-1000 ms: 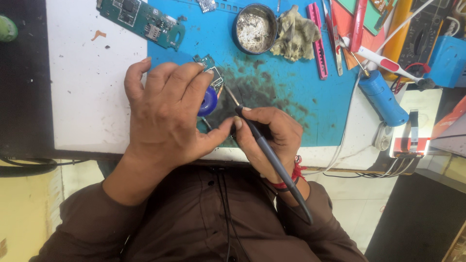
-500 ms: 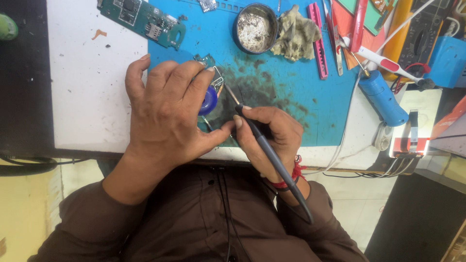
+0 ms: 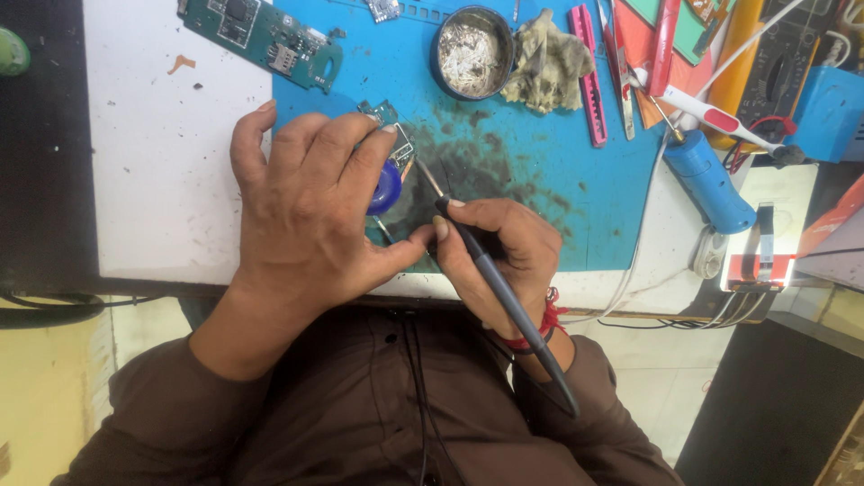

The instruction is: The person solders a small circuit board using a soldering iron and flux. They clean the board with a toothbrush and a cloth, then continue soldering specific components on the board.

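Two circuit boards are lying on the blue mat [image 3: 540, 180]: one long green board [image 3: 261, 36] and one small board [image 3: 396, 144]. The left hand [image 3: 306, 207] is pressing flat, fingers spread, on the small board and a round blue piece [image 3: 387, 187], possibly plastic. The right hand [image 3: 499, 252], fingers curled, is pinching one slim grey soldering iron [image 3: 504, 297], tip at the board.
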